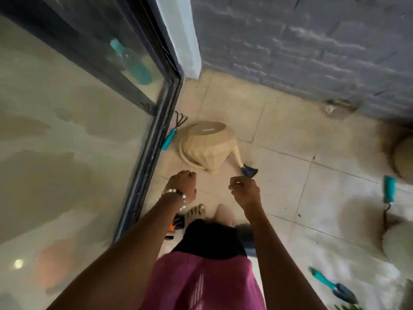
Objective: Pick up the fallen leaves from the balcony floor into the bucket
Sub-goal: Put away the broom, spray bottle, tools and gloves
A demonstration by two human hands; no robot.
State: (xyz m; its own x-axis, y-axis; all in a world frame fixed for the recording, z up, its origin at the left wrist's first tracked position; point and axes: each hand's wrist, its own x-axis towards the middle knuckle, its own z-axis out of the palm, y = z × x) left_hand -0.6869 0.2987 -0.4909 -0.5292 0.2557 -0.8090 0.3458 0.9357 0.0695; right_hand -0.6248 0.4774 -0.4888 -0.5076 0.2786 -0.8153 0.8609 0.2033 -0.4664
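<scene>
I stand on the beige tiled balcony floor (279,139) and look down past a pink garment and my bare feet. My left hand (182,184), with a bead bracelet at the wrist, is curled into a fist seen from the back, and nothing shows in it. My right hand (245,191) hovers beside it with thumb and fingers curled together, and nothing is visible between them. Both hang above the floor, just short of a beige watering can (207,146). Small dark leaf bits (314,157) lie on the tiles to the right. No bucket is in view.
A glass sliding door with a dark frame (154,139) runs along the left, a grey brick wall (312,52) at the back. A teal-handled hand rake (171,135) leans by the door. Another teal-handled tool (390,191), a trowel (333,285) and pale pots (404,162) lie right.
</scene>
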